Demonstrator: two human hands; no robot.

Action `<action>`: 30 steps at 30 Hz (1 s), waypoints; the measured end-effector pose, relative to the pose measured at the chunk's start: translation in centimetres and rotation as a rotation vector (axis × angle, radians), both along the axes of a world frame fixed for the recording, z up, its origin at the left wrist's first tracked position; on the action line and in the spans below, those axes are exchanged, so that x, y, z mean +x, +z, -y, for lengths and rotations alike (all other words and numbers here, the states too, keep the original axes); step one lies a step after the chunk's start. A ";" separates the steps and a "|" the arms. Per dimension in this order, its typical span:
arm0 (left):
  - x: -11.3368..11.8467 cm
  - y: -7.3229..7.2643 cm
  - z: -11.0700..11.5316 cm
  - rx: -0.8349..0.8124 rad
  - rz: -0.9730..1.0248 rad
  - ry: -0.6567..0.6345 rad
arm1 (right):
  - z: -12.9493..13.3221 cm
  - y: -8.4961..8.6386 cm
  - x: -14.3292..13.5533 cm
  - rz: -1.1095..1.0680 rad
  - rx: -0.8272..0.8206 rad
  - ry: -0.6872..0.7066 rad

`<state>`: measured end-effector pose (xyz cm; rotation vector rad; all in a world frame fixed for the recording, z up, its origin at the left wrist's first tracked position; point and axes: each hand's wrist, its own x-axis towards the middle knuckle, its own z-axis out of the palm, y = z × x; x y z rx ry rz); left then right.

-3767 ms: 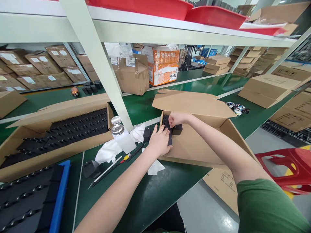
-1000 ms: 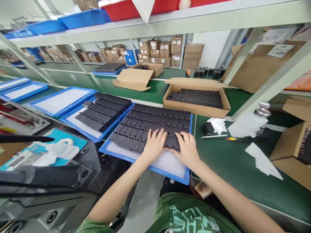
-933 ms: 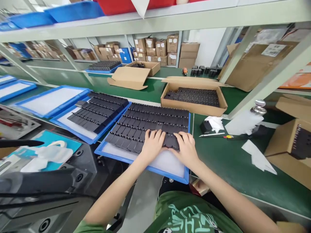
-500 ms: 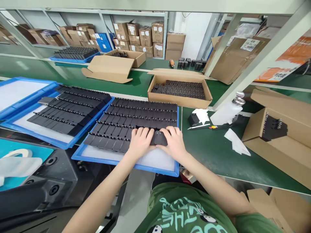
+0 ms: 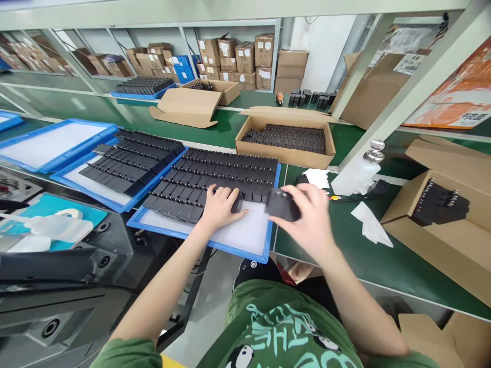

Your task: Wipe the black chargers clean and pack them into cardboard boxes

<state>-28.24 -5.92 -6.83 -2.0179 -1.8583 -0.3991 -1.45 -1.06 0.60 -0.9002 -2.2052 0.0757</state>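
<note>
My right hand (image 5: 312,212) grips a black power adapter (image 5: 282,203) between thumb and fingers, raised above the right edge of the near blue tray (image 5: 197,246). Small metal prongs show on its top. My left hand (image 5: 221,207) is closed on another black adapter (image 5: 237,202) at the end of the nearest row, its thumb at the near side. Rows of similar black adapters (image 5: 215,168) with metal prongs fill the back and left of this tray. White lining shows in its front right part.
To the left lie a second blue tray (image 5: 123,205) with adapters and another white-lined tray (image 5: 46,166). Behind stands a carton (image 5: 284,156) of adapters. An open carton (image 5: 433,245), a white pump bottle (image 5: 355,174) and crumpled tissue (image 5: 370,225) are on the right.
My hands were together at one adapter in the front row. My right hand has moved right, lifting an adapter off, while my left stays at the row. The view has shifted slightly.
</note>
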 end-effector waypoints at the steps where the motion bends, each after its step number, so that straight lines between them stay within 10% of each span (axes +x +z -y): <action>1: 0.4 0.1 0.1 0.003 0.000 0.029 | 0.0 0.3 2.4 -0.004 0.000 -0.028; 6: 2.9 0.1 0.2 -0.019 -0.022 0.132 | -0.9 -4.2 12.7 0.106 -0.023 -0.175; 12: 2.4 1.3 -0.2 -0.144 -0.074 0.070 | -2.0 -10.2 14.7 0.201 -0.056 -0.147; 18: -0.7 2.8 0.7 -0.223 -0.114 -0.001 | -1.8 -9.9 14.5 0.196 -0.057 -0.155; 30: -0.3 1.1 -0.4 -0.094 -0.085 0.026 | -1.3 -8.1 14.3 0.188 -0.252 -0.133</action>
